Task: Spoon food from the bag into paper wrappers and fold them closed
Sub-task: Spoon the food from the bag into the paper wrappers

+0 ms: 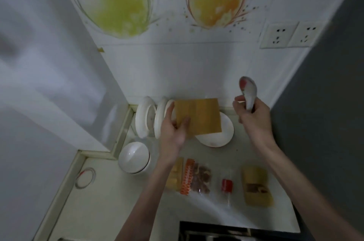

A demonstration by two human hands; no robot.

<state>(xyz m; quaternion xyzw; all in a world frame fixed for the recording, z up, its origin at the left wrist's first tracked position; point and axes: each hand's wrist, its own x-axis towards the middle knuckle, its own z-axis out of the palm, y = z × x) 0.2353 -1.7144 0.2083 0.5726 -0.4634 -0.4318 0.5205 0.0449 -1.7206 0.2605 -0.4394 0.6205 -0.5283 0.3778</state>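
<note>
Paper wrapper (198, 117) pinched flat at its left edge by left hand (174, 129), held above white plate (226, 132), with spoon (248, 93) gripped bowl-up in right hand (253, 117) just to its right (food bag (197, 178) nearer, on counter (118, 201) below both).

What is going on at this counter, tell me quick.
A person is wrapping food in paper. The left hand holds a flat brown paper wrapper up over a white plate. The right hand grips a white spoon, raised with its bowl up. Nearer on the counter lies the clear bag of food, and to its right a filled wrapper, not yet folded closed.
</note>
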